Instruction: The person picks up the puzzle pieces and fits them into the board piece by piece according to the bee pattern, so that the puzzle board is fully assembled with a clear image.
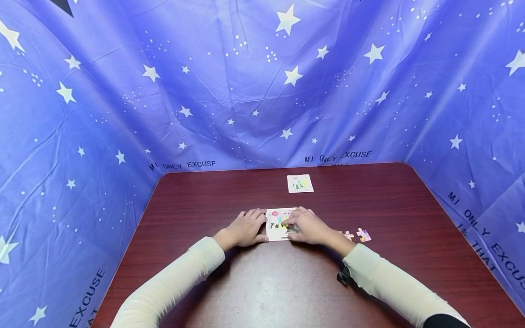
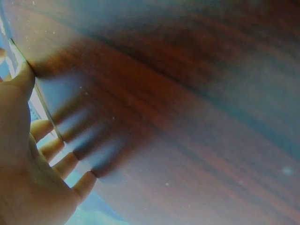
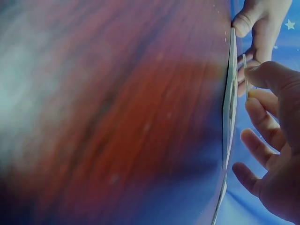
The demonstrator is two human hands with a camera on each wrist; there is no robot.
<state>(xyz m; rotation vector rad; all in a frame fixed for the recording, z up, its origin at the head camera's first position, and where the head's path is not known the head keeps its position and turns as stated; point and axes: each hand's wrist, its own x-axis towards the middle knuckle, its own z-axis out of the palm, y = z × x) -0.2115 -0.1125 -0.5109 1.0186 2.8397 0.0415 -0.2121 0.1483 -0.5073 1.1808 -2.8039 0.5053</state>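
Note:
A small puzzle board [image 1: 272,236] with a cartoon picture lies flat on the table. My left hand [image 1: 246,228] rests at its left edge, fingers spread; in the left wrist view the fingertips of that hand [image 2: 37,159] touch the table and board edge. Over the board's right part is my right hand [image 1: 309,226]. In the right wrist view, the thumb and fingers of my right hand [image 3: 276,112] pinch a thin puzzle piece [image 3: 246,77], seen edge-on just above the board [image 3: 228,112]. The picture on that piece is hidden.
Loose puzzle pieces [image 1: 363,235] lie right of the board, partly behind my right wrist. A square picture card [image 1: 300,183] lies farther back on the reddish-brown table [image 1: 205,196]. Blue star-print cloth [image 1: 229,91] hangs around the table's back and sides.

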